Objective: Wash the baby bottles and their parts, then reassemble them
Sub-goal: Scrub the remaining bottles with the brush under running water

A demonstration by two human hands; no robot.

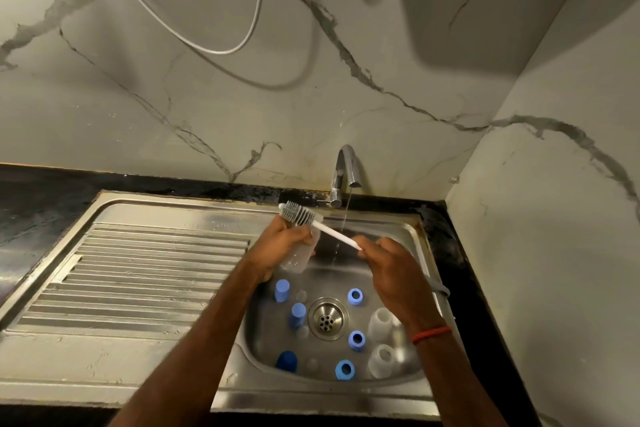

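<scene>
My left hand (282,239) grips a clear baby bottle (300,260) over the steel sink (412,229). My right hand (388,263) holds the white handle of a bottle brush (299,214); its grey bristle head lies across the bottle's top by my left fingers. On the sink floor stand blue caps (281,290) (298,315) (286,361), blue rings (355,296) (356,340) (345,370) and two more clear bottles (381,322) (381,360). Small clear teats (301,295) lie between the caps.
The tap (344,173) at the back runs a thin stream into the sink, just right of the brush. The drain (327,319) sits mid-basin. A ribbed draining board (138,281) lies to the left, with black counter (41,201) around it. A marble wall closes the right side.
</scene>
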